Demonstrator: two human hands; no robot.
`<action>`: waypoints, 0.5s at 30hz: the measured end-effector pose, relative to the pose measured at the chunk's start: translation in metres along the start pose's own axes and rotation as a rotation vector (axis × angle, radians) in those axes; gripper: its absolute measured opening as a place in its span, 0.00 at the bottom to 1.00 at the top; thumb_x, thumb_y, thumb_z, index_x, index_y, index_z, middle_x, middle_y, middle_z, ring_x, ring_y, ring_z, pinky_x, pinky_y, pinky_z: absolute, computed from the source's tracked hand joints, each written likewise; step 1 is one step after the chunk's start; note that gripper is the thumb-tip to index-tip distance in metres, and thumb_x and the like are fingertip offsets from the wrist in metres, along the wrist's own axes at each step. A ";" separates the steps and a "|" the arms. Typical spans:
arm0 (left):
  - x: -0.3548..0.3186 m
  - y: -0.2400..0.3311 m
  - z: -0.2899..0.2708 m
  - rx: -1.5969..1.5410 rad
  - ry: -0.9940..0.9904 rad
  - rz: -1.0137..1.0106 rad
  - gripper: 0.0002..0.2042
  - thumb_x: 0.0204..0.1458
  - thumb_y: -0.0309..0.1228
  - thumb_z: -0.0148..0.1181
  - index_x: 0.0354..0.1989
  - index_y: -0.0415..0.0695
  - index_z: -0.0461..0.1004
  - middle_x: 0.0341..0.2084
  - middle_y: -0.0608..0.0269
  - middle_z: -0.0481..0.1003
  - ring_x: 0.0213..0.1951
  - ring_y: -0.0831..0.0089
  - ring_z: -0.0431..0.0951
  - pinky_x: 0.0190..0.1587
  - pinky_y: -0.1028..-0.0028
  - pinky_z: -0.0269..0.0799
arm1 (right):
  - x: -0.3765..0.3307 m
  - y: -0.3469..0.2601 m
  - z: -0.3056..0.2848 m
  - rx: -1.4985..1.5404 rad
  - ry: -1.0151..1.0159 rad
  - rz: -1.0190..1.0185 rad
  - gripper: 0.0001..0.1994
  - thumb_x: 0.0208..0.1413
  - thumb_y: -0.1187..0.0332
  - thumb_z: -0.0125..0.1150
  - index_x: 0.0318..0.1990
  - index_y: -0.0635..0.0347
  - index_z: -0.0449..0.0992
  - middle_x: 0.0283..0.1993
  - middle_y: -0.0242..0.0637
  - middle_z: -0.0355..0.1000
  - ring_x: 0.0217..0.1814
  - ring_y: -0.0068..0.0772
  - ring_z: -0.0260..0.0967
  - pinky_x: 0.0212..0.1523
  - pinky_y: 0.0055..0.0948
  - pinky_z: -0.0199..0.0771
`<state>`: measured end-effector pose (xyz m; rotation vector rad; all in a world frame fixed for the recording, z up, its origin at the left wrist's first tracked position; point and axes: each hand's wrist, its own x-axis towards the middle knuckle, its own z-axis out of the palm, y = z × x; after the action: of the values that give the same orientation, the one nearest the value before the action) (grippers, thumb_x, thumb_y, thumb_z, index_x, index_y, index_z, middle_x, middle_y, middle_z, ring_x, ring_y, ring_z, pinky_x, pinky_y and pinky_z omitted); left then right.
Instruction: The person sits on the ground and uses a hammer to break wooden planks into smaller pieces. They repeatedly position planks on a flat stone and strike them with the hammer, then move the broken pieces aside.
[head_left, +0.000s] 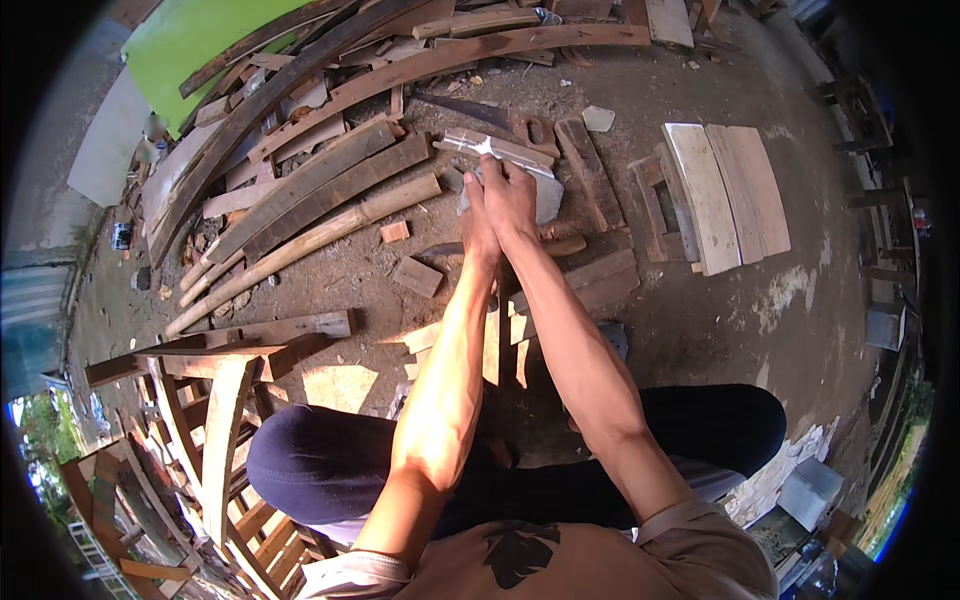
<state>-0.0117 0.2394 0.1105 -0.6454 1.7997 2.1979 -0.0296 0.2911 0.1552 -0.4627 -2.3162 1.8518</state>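
My left hand (476,222) and my right hand (511,198) are pressed together in front of me, fingers closed. Whatever they hold, if anything, is hidden by the hands. Their fingertips reach a bright white piece (484,147) on a short narrow wooden strip (515,153). Beneath the strip and the hands lies a grey slab (549,197). Just beyond is a handsaw (533,130) with a wooden handle. Nearer to me, behind the wrists, a long tool with a wooden handle (566,245) lies crosswise, partly covered by my forearms.
Long planks (340,190) and a bamboo pole (310,253) lie on the left. A scrap wood pile (400,75) fills the far side. Pale boards (735,195) lie to the right beside a dark plank (590,172). A wooden frame (228,420) stands at the near left.
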 end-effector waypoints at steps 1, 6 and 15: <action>0.000 -0.016 0.016 0.042 -0.023 -0.011 0.38 0.64 0.60 0.24 0.55 0.37 0.70 0.43 0.53 0.75 0.44 0.65 0.75 0.51 0.66 0.69 | 0.007 0.014 -0.013 -0.016 0.013 -0.008 0.20 0.59 0.56 0.56 0.29 0.70 0.76 0.23 0.39 0.73 0.26 0.25 0.64 0.31 0.34 0.65; -0.021 0.003 -0.005 0.171 0.139 0.041 0.40 0.64 0.60 0.25 0.50 0.32 0.74 0.38 0.41 0.78 0.47 0.57 0.77 0.52 0.61 0.68 | -0.005 -0.003 0.009 -0.036 -0.101 0.093 0.20 0.58 0.57 0.58 0.27 0.69 0.75 0.21 0.40 0.70 0.24 0.27 0.63 0.29 0.35 0.64; -0.009 0.002 0.001 0.119 0.176 0.076 0.40 0.63 0.59 0.30 0.43 0.28 0.76 0.36 0.35 0.78 0.41 0.51 0.80 0.47 0.59 0.71 | -0.003 -0.005 0.007 0.003 0.003 -0.061 0.21 0.57 0.58 0.58 0.21 0.69 0.72 0.17 0.47 0.67 0.21 0.30 0.63 0.27 0.35 0.64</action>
<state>-0.0050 0.2404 0.1166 -0.7778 2.0569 2.1194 -0.0293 0.2827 0.1583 -0.3889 -2.2983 1.8257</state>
